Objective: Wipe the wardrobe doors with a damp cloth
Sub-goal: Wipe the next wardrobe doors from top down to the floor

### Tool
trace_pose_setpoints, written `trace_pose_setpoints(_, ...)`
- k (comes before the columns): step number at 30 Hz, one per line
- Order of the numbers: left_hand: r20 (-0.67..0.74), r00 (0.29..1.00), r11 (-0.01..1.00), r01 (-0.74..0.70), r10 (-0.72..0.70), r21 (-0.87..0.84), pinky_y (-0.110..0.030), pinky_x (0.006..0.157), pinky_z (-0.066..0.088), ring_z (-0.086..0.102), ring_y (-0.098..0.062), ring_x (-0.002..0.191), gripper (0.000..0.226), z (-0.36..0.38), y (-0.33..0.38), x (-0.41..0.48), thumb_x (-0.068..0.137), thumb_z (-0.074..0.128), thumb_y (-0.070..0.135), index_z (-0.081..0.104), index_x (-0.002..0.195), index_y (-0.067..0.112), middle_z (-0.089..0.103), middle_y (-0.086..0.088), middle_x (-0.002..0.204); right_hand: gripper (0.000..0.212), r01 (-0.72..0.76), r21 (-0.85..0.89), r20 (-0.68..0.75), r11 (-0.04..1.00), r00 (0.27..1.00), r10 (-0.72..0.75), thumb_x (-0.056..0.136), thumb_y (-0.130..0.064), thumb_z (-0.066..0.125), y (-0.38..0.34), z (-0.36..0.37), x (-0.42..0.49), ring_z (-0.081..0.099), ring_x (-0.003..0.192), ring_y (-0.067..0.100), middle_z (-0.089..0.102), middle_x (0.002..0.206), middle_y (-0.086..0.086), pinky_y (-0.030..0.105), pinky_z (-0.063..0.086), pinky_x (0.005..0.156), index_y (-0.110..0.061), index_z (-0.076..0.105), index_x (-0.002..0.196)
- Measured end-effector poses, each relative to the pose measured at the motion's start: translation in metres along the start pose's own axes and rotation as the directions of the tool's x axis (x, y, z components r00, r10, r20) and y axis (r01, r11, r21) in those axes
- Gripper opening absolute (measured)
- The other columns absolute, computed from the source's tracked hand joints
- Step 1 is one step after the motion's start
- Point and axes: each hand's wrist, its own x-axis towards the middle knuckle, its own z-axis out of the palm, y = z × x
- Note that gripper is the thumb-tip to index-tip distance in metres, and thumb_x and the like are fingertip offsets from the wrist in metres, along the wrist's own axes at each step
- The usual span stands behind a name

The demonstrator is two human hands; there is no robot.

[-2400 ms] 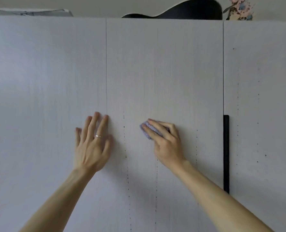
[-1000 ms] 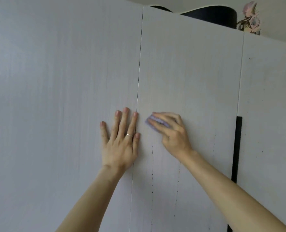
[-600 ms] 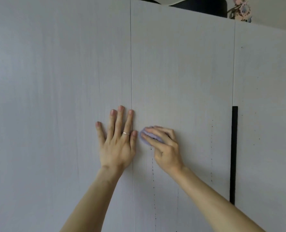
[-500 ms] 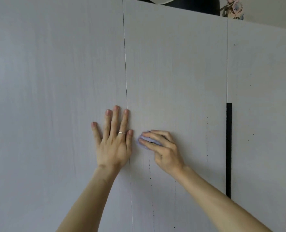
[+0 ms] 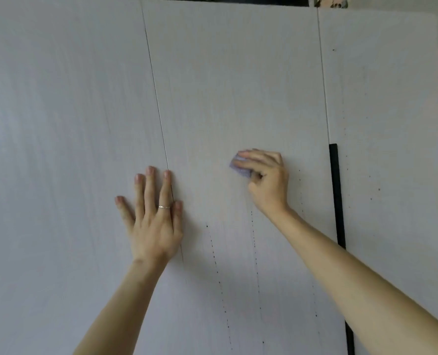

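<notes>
The right hand (image 5: 266, 180), fingers curled round a small folded lilac cloth (image 5: 239, 171), presses it on the pale wood-grain middle wardrobe door (image 5: 238, 85), now further right, away from the seam (image 5: 159, 119). The left hand (image 5: 153, 221) (ringed) stays flat, fingers straight, across that seam.
</notes>
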Motion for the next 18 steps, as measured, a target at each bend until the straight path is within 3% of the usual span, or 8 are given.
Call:
trace_pose_setpoints(3,-0.012,0.999,0.998,0.033,-0.034,-0.053,-0.061,0.119,-0.010,-0.011,-0.019,0.155,0.063,0.000,0.011,0.001,0.102,0.032,0.031,0.013,0.161,0.029,0.000,0.001,0.169,0.046,0.092,-0.014,0.070,0.996,0.993,-0.091,0.077,0.010,0.049,0.018,-0.015,-0.091,0.056,0.107,0.019,0.072,0.107,-0.008,0.020,0.043,0.099,-0.016,0.080,0.098)
trace_pose_setpoints(6,-0.021,0.996,0.992,0.082,-0.084,-0.092,-0.063,0.119,-0.007,-0.005,-0.023,0.156,0.066,-0.003,0.025,-0.001,0.096,0.032,0.024,0.018,0.160,0.027,0.002,-0.004,0.169,0.049,0.125,0.014,0.208,0.992,0.970,-0.125,0.075,0.016,0.053,0.033,-0.028,-0.113,0.056,0.106,0.020,0.073,0.108,-0.006,0.024,0.047,0.096,-0.017,0.080,0.097)
trace_pose_setpoints(8,-0.029,0.996,0.990,0.083,-0.087,-0.116,-0.062,0.120,-0.006,-0.004,-0.022,0.156,0.068,-0.005,0.031,-0.002,0.094,0.035,0.016,0.023,0.159,0.031,0.001,-0.005,0.169,0.035,0.147,0.029,0.243,0.989,0.958,-0.150,0.080,0.011,0.064,0.033,-0.029,-0.081,0.057,0.104,0.020,0.074,0.106,-0.003,0.026,0.048,0.093,-0.017,0.081,0.093)
trace_pose_setpoints(10,-0.029,0.999,0.995,0.034,-0.037,-0.093,-0.061,0.120,-0.005,-0.001,-0.024,0.156,0.071,-0.004,0.042,0.000,0.093,0.043,0.010,0.027,0.157,0.035,0.002,-0.004,0.169,0.023,0.127,0.017,0.182,0.992,0.975,-0.128,0.088,-0.009,0.060,0.032,-0.030,-0.025,0.057,0.101,0.014,0.075,0.105,0.000,0.020,0.043,0.094,-0.016,0.081,0.090)
trace_pose_setpoints(13,-0.001,1.000,0.997,-0.013,0.013,-0.077,-0.057,0.121,-0.008,-0.001,-0.023,0.156,0.068,-0.004,0.064,0.010,0.092,0.042,0.020,0.030,0.156,0.038,0.004,0.000,0.169,0.041,-0.004,0.044,0.059,0.999,0.998,0.002,0.077,-0.028,0.045,0.028,-0.034,0.058,0.052,0.098,0.001,0.076,0.103,0.002,0.010,0.038,0.090,-0.014,0.082,0.089)
trace_pose_setpoints(15,0.022,0.998,0.996,-0.062,0.064,-0.059,-0.054,0.121,-0.011,-0.003,-0.022,0.156,0.067,-0.003,0.080,0.018,0.093,0.042,0.029,0.025,0.157,0.040,0.004,0.002,0.169,0.046,-0.007,0.051,0.080,0.999,0.997,0.003,0.074,-0.030,0.041,0.033,-0.039,0.081,0.052,0.100,0.002,0.076,0.104,0.001,0.009,0.038,0.089,-0.014,0.082,0.090)
trace_pose_setpoints(18,0.046,0.988,0.989,-0.150,0.149,0.014,-0.058,0.121,-0.009,-0.005,-0.025,0.156,0.067,0.006,0.103,0.030,0.096,0.044,0.041,0.019,0.158,0.042,0.002,0.002,0.169,0.045,0.003,0.015,0.088,1.000,0.996,-0.004,0.077,-0.017,0.039,0.049,-0.046,0.066,0.054,0.104,0.012,0.074,0.108,-0.004,0.012,0.040,0.094,-0.016,0.081,0.092)
